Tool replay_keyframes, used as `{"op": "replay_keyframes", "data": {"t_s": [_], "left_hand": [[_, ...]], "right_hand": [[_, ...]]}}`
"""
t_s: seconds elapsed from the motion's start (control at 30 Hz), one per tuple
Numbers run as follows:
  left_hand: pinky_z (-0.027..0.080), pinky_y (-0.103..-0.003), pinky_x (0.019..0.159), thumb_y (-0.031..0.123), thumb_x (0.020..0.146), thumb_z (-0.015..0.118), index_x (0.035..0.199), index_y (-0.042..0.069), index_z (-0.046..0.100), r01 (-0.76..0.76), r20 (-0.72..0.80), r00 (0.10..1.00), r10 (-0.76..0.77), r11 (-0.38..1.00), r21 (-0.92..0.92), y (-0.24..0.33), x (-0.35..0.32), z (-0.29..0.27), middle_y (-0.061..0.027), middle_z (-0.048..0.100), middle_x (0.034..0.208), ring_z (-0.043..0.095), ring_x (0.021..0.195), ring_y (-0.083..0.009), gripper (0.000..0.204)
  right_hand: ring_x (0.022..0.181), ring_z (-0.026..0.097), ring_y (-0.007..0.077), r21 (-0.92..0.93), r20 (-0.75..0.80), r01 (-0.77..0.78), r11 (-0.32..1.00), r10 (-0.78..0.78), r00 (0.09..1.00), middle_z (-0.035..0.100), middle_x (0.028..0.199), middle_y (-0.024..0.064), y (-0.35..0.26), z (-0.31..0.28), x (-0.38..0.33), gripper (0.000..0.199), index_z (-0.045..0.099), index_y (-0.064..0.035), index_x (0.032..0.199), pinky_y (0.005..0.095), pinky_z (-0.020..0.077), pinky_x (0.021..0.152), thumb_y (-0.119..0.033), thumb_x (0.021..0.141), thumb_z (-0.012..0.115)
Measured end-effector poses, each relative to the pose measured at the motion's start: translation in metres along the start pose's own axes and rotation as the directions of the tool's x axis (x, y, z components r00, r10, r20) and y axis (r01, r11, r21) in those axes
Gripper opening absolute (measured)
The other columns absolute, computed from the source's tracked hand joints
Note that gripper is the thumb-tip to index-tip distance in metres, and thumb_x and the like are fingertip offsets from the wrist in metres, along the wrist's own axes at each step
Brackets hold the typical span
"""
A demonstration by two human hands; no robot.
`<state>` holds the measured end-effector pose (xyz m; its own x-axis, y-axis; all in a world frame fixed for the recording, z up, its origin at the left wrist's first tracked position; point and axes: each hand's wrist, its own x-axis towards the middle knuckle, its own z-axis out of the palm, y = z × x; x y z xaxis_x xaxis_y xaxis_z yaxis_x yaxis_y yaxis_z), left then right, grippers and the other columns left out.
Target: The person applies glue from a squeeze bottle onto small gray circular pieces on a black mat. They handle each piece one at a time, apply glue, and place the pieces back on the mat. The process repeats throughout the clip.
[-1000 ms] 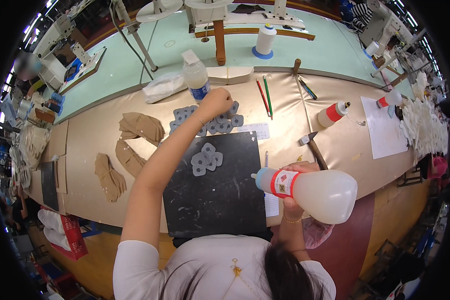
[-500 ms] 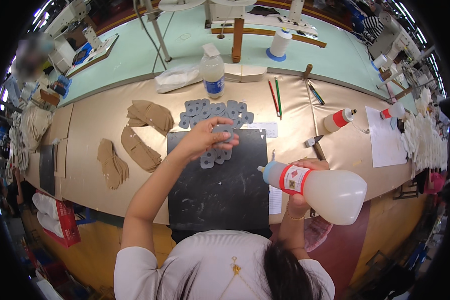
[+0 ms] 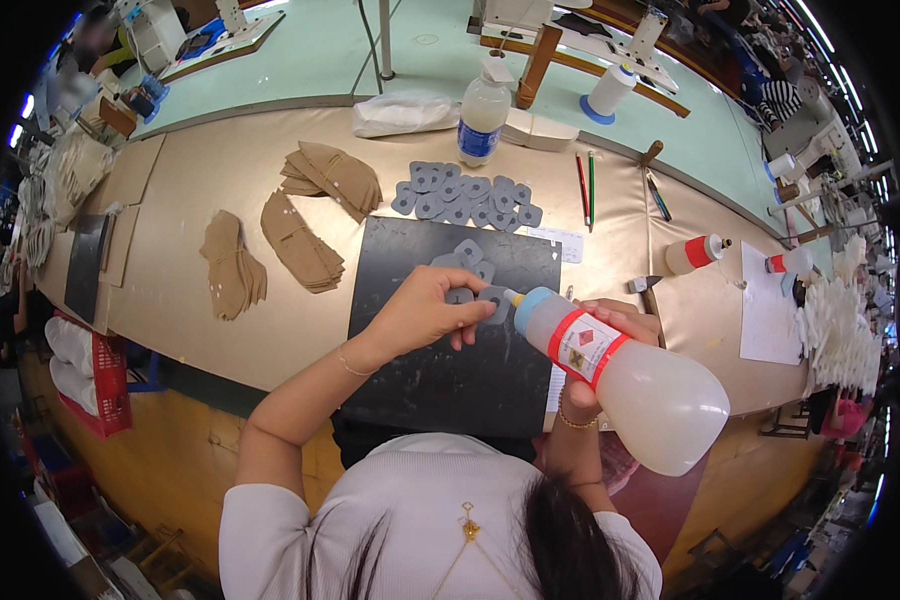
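My left hand (image 3: 425,312) pinches a small grey rounded patch (image 3: 496,298) with a dark round spot, over the black board (image 3: 440,385). In my right hand (image 3: 615,325) is a squeeze bottle (image 3: 665,405) of cloudy liquid, tilted, with a red-edged label and a light blue cap. Its yellowish nozzle tip meets or nearly meets the patch; I cannot tell if it touches. Several similar grey patches (image 3: 468,252) lie on the board beyond my left hand, partly hidden by it. A larger group of grey patches (image 3: 460,197) is spread just past the board's far edge.
Brown stacked pieces (image 3: 305,245) lie to the left. At the back stands a capped plastic bottle (image 3: 483,120). On the right are pencils (image 3: 587,190), a hammer (image 3: 646,287), a second red-labelled bottle (image 3: 698,254) and a white sheet (image 3: 770,305). A thread cone (image 3: 610,92) stands farther back.
My left hand has come down toward the bottle with the patch, and the nozzle is now at the patch. The bottle tilts more steeply. The whole view has shifted.
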<state>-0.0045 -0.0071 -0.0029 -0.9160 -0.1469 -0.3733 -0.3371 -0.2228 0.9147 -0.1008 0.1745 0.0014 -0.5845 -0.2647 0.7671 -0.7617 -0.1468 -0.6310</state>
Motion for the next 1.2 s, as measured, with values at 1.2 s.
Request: {"op": "replay_keyframes", "data": {"t_s": [1.2], "left_hand": [[0.04, -0.02, 0.042, 0.019, 0.083, 0.063, 0.094, -0.004, 0.064, -0.073, -0.126, 0.987, 0.103, 0.972, 0.222, -0.01, 0.042, -0.011, -0.0042, 0.061, 0.065, 0.054, 0.048, -0.0067, 0.025]], "right_hand": [[0.077, 0.058, 0.0232, 0.17, 0.0, -0.19, 0.967, 0.193, 0.981, 0.049, 0.088, 0.0099, 0.004, -0.006, -0.013, 0.082, 0.051, 0.0039, 0.098, 0.033, 0.0529, 0.068, -0.069, 0.063, 0.068]]}}
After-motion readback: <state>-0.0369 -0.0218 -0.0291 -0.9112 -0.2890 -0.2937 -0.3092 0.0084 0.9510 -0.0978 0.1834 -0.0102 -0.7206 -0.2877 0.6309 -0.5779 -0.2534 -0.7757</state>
